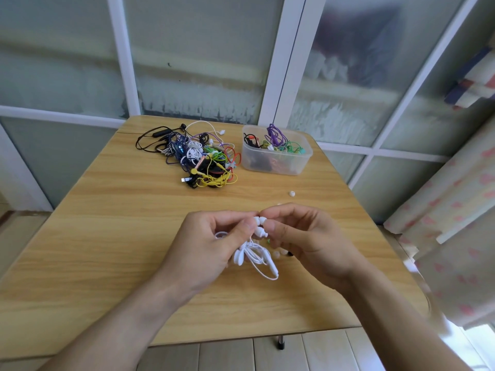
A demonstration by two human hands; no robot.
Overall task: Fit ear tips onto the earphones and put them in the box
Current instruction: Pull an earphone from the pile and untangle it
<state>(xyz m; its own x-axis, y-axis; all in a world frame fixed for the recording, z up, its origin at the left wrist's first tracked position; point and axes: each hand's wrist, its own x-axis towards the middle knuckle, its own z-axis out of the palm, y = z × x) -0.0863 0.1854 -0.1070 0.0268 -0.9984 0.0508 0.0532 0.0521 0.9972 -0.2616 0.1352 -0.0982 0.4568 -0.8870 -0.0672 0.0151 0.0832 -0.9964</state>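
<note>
Left hand grips white earphones; right hand pinches an ear tip against them.

So the earphone pile sits at the back of the bench, box right beside it on the right. A loose ear tip lies in front of the box. Both hands are nearest, above the bench's middle.
</note>
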